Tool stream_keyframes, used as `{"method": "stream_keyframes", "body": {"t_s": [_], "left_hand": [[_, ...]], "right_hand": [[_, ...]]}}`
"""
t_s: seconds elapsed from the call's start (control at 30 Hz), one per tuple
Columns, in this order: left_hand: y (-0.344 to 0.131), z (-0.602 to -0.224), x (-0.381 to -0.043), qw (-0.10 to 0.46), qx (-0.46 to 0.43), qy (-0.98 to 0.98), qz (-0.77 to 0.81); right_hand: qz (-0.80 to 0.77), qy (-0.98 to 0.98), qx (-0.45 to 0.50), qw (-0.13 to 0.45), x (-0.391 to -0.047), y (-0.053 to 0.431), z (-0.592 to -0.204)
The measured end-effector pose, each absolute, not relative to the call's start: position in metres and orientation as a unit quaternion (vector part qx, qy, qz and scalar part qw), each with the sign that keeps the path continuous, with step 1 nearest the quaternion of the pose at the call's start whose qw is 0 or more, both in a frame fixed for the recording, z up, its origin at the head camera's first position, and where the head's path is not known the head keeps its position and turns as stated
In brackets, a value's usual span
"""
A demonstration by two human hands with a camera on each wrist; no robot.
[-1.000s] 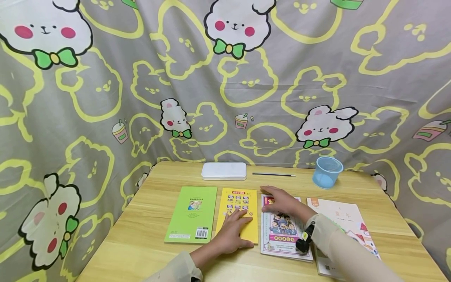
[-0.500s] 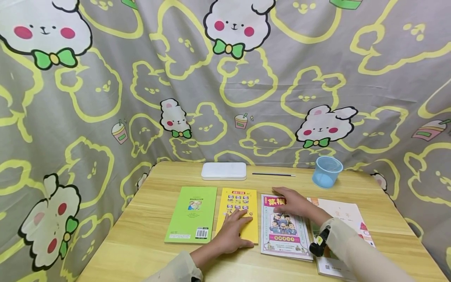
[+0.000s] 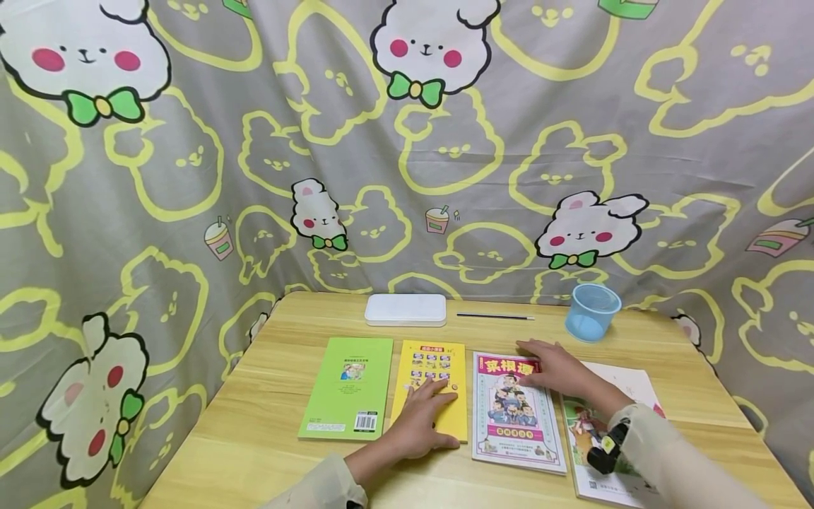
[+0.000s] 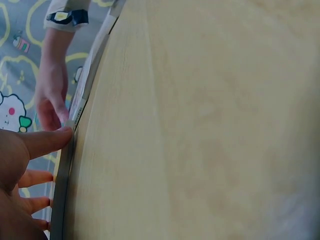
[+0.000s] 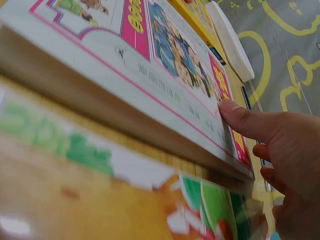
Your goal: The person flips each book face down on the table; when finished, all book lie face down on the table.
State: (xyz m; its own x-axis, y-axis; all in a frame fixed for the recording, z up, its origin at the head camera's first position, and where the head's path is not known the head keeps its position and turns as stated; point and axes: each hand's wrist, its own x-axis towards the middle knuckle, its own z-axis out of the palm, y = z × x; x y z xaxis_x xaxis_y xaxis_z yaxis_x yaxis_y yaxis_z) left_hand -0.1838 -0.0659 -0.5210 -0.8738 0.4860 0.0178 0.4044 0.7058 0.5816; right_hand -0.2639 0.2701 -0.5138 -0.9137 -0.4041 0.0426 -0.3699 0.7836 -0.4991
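Note:
My left hand (image 3: 420, 423) rests with spread fingers on the yellow book (image 3: 439, 360), its thumb near the lower right corner. In the left wrist view, that hand's thumb (image 4: 47, 141) lies along the book's edge. My right hand (image 3: 559, 369) is at the upper right corner of a white comic book (image 3: 509, 417) with a pink title. The right wrist view has its thumb (image 5: 242, 119) over the cover near the top, the other fingers beyond the top edge. Whether the thumb presses the cover I cannot tell. The comic book lies flat.
A green book (image 3: 346, 385) lies at the left. Another illustrated book (image 3: 581, 424) is partly under the right forearm. Along the back of the wooden table (image 3: 210, 452) are a white case (image 3: 405, 309), a thin dark pencil (image 3: 496, 316) and a blue cup (image 3: 593, 314). A patterned curtain (image 3: 470, 205) hangs behind.
My right hand has moved right along the top of the comic book, from its upper left to its upper right corner, uncovering the title. The left hand stays on the yellow book.

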Motion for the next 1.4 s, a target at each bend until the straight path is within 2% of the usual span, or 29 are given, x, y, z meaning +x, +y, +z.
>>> {"method": "stream_keyframes", "body": {"t_s": [0.53,0.9,1.4], "left_hand": [[-0.066,-0.521,-0.183,0.073,0.254,0.915,0.304],[-0.055,-0.517,-0.181,0.075,0.246,0.941,0.221],[-0.038,-0.514,-0.172,0.063,0.28,0.95,0.123]], "right_hand": [[-0.287,0.936,-0.204,0.008,-0.26,0.293,-0.531],[-0.291,0.939,-0.186,-0.001,-0.262,0.293,-0.539],[-0.285,0.941,-0.182,-0.002,-0.263,0.294,-0.54]]}}
